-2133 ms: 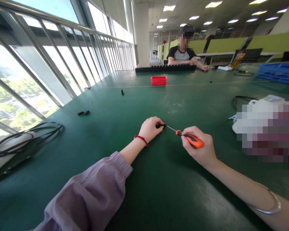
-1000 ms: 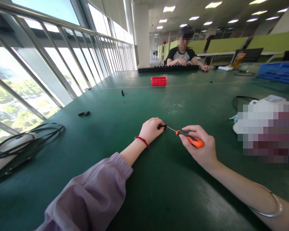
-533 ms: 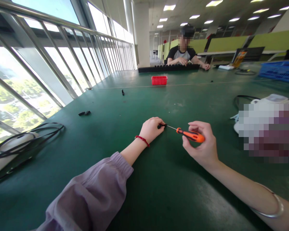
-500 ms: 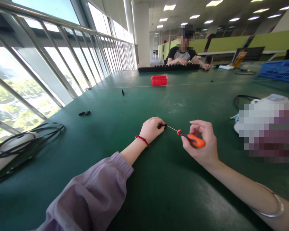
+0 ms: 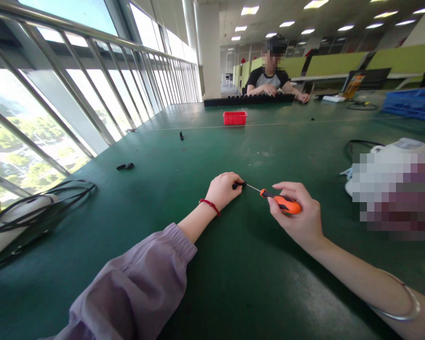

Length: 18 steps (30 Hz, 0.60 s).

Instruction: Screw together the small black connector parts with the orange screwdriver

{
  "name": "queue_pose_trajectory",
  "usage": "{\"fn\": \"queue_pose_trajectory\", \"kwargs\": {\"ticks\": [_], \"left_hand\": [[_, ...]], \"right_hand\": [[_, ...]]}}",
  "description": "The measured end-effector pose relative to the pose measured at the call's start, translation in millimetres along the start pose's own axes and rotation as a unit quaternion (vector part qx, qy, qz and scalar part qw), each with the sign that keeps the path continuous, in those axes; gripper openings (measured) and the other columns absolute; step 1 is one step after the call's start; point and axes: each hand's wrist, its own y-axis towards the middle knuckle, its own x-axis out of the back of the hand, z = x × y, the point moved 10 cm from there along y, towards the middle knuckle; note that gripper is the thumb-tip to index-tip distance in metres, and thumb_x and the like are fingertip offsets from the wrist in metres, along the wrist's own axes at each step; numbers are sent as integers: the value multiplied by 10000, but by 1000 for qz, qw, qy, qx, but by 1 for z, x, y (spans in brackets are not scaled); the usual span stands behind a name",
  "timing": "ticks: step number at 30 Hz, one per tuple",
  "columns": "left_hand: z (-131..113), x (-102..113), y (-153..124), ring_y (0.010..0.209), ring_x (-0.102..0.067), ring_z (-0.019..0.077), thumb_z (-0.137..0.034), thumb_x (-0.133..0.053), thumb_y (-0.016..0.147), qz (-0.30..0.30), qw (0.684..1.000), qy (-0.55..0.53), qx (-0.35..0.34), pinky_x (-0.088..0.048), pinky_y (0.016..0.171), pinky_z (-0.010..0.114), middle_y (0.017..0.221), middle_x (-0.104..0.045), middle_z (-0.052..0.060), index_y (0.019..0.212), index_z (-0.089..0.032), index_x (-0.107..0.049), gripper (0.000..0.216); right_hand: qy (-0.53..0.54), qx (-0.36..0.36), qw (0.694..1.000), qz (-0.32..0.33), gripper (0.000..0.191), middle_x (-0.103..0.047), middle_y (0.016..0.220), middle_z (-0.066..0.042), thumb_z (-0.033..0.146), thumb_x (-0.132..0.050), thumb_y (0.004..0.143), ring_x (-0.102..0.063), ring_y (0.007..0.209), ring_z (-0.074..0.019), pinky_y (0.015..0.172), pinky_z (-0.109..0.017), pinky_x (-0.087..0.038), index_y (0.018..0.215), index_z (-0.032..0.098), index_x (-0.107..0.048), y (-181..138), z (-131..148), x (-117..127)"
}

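Observation:
My left hand (image 5: 224, 187) rests on the green table (image 5: 156, 189), fingers closed on a small black part (image 5: 237, 185) that they partly cover. Coming from the right, a screwdriver (image 5: 286, 204) with an orange and black handle has its thin metal shaft pointed at that part; the tip meets its right end. My right hand (image 5: 299, 212) grips the handle between thumb and fingers, the index finger lifted over it. Just what kind of part the left fingers pinch is too small to tell.
Black pieces (image 5: 125, 166) lie at the left, another small one (image 5: 181, 136) farther back. A red bin (image 5: 234, 118) stands mid-table. Behind a long black strip (image 5: 248, 100) sits a person (image 5: 269, 82). Cables (image 5: 63, 200) lie left, a blue basket (image 5: 411, 105) right.
My right hand's fingers have shifted around the screwdriver handle, which has turned slightly. The left hand and the black part stay in place.

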Motion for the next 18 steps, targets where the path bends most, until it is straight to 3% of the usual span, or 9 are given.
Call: {"fn": "queue_pose_trajectory", "kwargs": {"ticks": [3, 6, 8, 11, 13, 16, 18], "left_hand": [[0, 0, 0, 851, -636, 170, -153, -573, 749, 1, 1000, -7, -4, -508, 799, 293, 893, -701, 24, 862, -183, -695, 170], [2, 0, 1, 844, -636, 164, -156, -576, 748, 0, 1000, -12, -5, -509, 796, 287, 902, -701, 23, 869, -188, -697, 175], [4, -1, 2, 832, -636, 159, -158, -580, 744, 1, 1000, -17, -6, -512, 790, 282, 900, -701, 22, 871, -188, -698, 175], [5, -2, 2, 818, -638, 152, -164, -585, 741, 4, 999, -30, -11, -518, 772, 270, 895, -700, 22, 868, -184, -700, 172], [6, -2, 2, 814, -639, 150, -168, -586, 742, 5, 999, -38, -12, -520, 764, 265, 897, -700, 22, 866, -181, -702, 171], [7, -2, 2, 816, -640, 152, -172, -586, 741, 4, 999, -41, -10, -520, 766, 267, 900, -702, 21, 870, -183, -704, 175], [7, -2, 2, 819, -642, 152, -171, -587, 739, 4, 999, -40, -8, -520, 769, 266, 898, -702, 20, 869, -185, -704, 175]], "right_hand": [[3, 4, 1000, -23, 403, -551, 726, 19, 246, -655, 689, -560, 613, -140, 603, -288, -484, 1058, 212, -498, 0, 0, 5], [-15, -7, 1000, 20, 281, -497, 562, 67, 285, -644, 726, -487, 484, -114, 526, -266, -439, 977, 221, -535, 0, -2, -4], [-14, 0, 1000, 26, 194, -528, 567, 57, 262, -619, 752, -516, 506, -117, 546, -266, -444, 929, 224, -547, -1, -1, -5], [1, 21, 1000, -9, 349, -573, 758, 5, 228, -633, 712, -567, 640, -143, 615, -292, -477, 1039, 215, -510, -1, 3, 2], [-4, 17, 1000, -13, 423, -541, 735, 16, 255, -656, 691, -539, 611, -142, 597, -300, -469, 1078, 211, -490, -1, 2, 3], [-17, -6, 1000, 21, 274, -493, 560, 64, 286, -635, 741, -489, 511, -128, 565, -290, -441, 986, 224, -529, -1, -3, -3], [-10, -3, 1000, 19, 217, -538, 592, 48, 257, -614, 758, -531, 555, -135, 608, -298, -457, 959, 227, -537, 0, -3, -3]]}}
